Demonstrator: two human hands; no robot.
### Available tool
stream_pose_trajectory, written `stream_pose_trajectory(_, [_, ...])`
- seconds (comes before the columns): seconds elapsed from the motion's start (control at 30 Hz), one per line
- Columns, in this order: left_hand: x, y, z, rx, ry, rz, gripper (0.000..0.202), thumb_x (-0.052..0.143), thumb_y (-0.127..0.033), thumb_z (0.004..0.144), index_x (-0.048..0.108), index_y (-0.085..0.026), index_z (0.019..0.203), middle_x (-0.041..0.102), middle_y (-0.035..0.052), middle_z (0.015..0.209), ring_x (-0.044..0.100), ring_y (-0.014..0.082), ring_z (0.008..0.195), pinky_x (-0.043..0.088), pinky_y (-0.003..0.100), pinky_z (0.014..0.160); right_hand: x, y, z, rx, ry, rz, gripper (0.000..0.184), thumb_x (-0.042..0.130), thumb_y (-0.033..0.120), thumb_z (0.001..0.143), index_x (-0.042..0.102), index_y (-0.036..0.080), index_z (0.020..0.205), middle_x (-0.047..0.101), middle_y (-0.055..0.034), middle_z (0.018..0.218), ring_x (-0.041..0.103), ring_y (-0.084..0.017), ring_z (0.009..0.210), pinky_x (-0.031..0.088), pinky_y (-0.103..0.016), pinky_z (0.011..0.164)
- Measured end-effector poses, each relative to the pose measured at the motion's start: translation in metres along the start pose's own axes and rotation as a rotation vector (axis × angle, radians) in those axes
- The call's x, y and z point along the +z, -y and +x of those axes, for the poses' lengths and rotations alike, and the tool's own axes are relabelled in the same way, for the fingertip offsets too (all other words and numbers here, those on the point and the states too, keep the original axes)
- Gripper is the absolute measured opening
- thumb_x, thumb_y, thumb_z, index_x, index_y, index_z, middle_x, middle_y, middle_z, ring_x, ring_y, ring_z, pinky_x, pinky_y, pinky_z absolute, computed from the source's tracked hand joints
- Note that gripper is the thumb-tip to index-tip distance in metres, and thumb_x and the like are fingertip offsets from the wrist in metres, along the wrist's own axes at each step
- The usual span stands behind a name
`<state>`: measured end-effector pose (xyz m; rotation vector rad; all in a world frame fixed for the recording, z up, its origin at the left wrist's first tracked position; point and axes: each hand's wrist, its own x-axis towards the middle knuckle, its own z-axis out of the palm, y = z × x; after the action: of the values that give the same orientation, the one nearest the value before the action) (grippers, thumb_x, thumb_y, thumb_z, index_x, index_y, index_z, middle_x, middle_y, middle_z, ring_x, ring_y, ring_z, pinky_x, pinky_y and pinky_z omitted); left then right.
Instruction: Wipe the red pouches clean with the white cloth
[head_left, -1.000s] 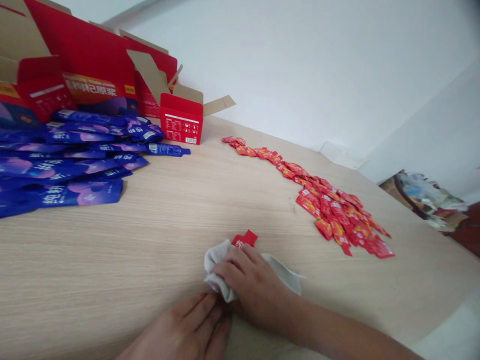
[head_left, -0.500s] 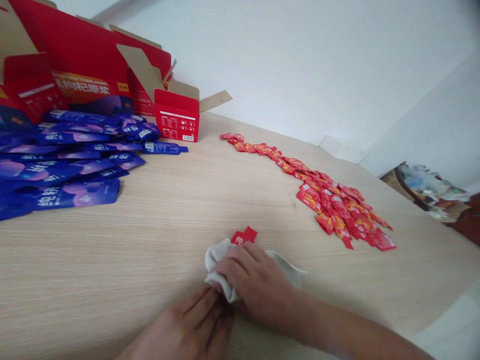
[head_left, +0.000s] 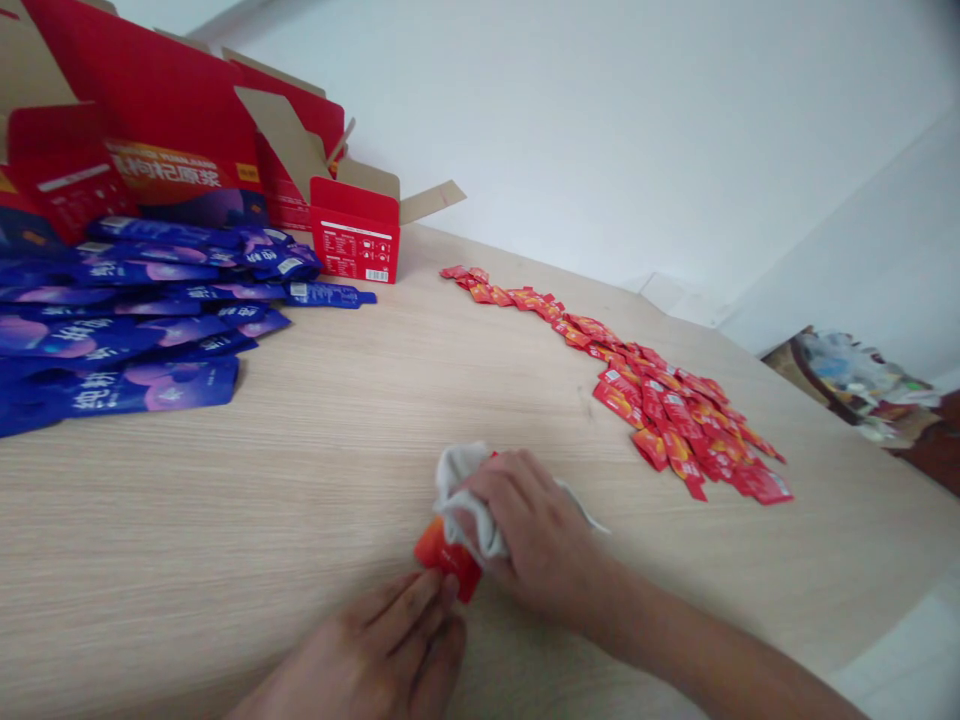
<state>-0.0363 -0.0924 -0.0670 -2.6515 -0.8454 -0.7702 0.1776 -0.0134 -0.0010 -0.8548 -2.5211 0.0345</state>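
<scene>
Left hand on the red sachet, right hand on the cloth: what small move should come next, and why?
Probably draw the cloth away along the red sachet: the left hand pins its near end, and the right hand presses the cloth over the rest.

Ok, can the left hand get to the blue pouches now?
Probably yes: only bare table lies between the left hand and the blue pouches, though its fingertips press on the red sachet under the cloth in the right hand.
</scene>
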Motion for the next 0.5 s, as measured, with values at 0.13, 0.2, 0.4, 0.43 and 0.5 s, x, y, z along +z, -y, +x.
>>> stream_pose_trajectory(0.13, [-0.011,0.0,0.002,-0.032,0.005,-0.037,0.038,0.049,-0.047,0.106,0.075,-0.019,0.109,0.081,0.0059,0.108,0.074,0.0211,0.102,0.049,0.029,0.097,0.02,0.009,-0.009,-0.052,0.167,0.007,0.021,0.063,0.022,0.099,0.059,0.021,0.119,0.066,-0.0059,0.111,0.058,-0.025,0.103,0.051,-0.04,0.094])
stream_pose_trajectory(0.2, [-0.013,0.003,0.004,-0.007,0.039,-0.032,0.038,0.048,-0.045,0.106,0.074,-0.018,0.112,0.08,0.0072,0.113,0.073,0.0215,0.107,0.049,0.03,0.097,0.026,-0.017,-0.005,0.033,0.14,-0.055,0.024,0.063,0.02,0.098,0.058,0.02,0.122,0.065,-0.0079,0.114,0.057,-0.027,0.106,0.051,-0.043,0.097])
stream_pose_trajectory(0.4, [0.004,0.004,-0.001,0.06,-0.044,0.044,0.029,0.046,-0.03,0.102,0.072,-0.018,0.11,0.081,0.006,0.109,0.074,0.02,0.103,0.047,0.032,0.095,0.005,-0.078,0.014,0.102,0.077,-0.235,0.016,0.055,0.018,0.102,0.059,0.017,0.117,0.064,-0.0127,0.11,0.056,-0.03,0.101,0.05,-0.048,0.093])
stream_pose_trajectory(0.43, [0.006,0.004,-0.002,0.052,-0.063,0.052,0.028,0.046,-0.028,0.102,0.072,-0.019,0.109,0.081,0.0054,0.107,0.073,0.0198,0.103,0.046,0.032,0.097,0.0,-0.071,0.014,0.116,0.023,-0.208,0.014,0.053,0.019,0.103,0.059,0.017,0.115,0.064,-0.0127,0.109,0.056,-0.029,0.101,0.05,-0.047,0.092])
stream_pose_trajectory(0.5, [0.008,0.003,-0.003,0.047,-0.062,0.044,0.027,0.047,-0.028,0.104,0.072,-0.02,0.11,0.081,0.0047,0.108,0.072,0.0197,0.104,0.045,0.031,0.101,-0.006,-0.046,0.01,0.132,-0.083,-0.109,0.012,0.051,0.023,0.105,0.057,0.017,0.115,0.063,-0.0116,0.107,0.056,-0.028,0.1,0.05,-0.046,0.091])
